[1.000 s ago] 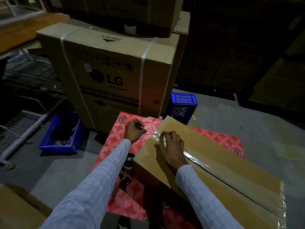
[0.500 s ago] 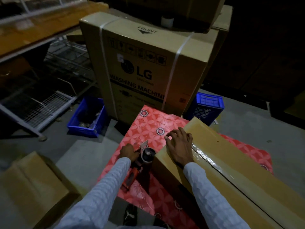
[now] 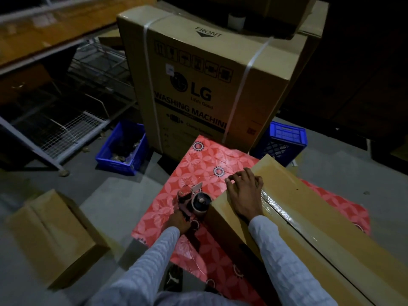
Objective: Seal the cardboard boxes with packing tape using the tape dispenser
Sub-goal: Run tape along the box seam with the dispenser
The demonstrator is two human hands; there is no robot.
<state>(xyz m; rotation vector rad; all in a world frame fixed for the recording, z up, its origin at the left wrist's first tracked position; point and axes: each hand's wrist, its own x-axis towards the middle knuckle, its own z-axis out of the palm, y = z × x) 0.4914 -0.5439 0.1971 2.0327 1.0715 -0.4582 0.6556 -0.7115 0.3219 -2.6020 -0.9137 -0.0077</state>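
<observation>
I have my left hand (image 3: 180, 221) wrapped around the handle of the dispenser (image 3: 194, 200), which sits against the near end of the box (image 3: 309, 208) on the red mat (image 3: 198, 164). My right hand (image 3: 245, 195) lies flat, fingers relaxed, on the box top by the taped seam (image 3: 278, 209). I judge the top seam done; next I'd run tape down the end face, pressing firmly.

Left hand (image 3: 177, 221) lower (gripping), tape dispenser (image 3: 194, 200) upright
</observation>
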